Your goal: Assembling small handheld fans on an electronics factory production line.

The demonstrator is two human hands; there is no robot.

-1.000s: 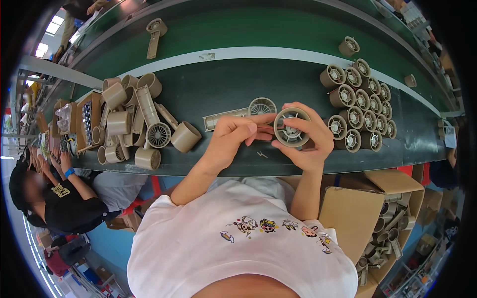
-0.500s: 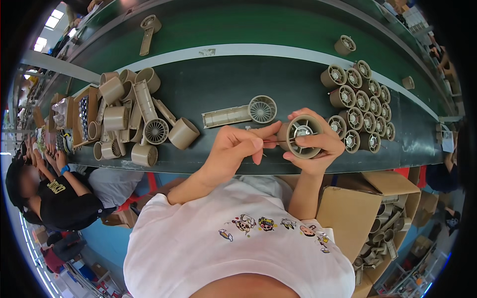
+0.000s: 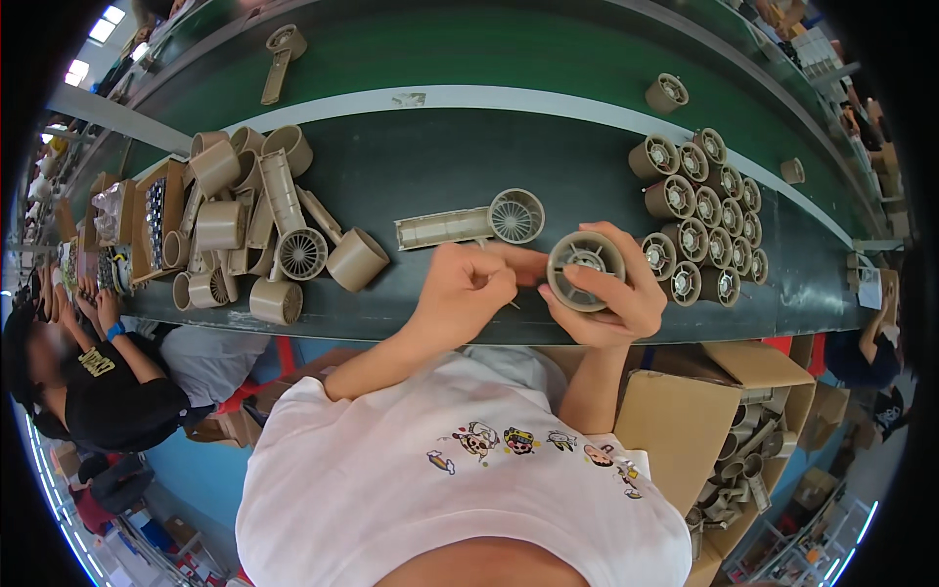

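Observation:
My right hand (image 3: 631,298) is wrapped round a beige cylindrical fan housing (image 3: 556,264), its open end tilted up and the thumb reaching inside over the light hub. Just left of the housing, my left hand (image 3: 468,293) is closed in a pinch, the forefinger stretched toward the housing's side. Thin wires (image 3: 514,305) poke out under the left fingers; most of their length is hidden now. Beyond my hands on the dark bench lies a beige handle piece (image 3: 445,231) with a round slotted grille head (image 3: 516,215).
A heap of beige housings and handles (image 3: 223,225) lies at the left, beside a cardboard tray of small parts (image 3: 156,220). Several fan housings (image 3: 690,238) stand grouped at the right. A green conveyor (image 3: 489,49) runs behind. An open carton (image 3: 675,421) is below right; a co-worker (image 3: 127,382) sits left.
The housing and my right hand have shifted slightly left and down, the opening turning more upward. The left fingers have curled tighter, and the wires stretched between hand and housing are less visible.

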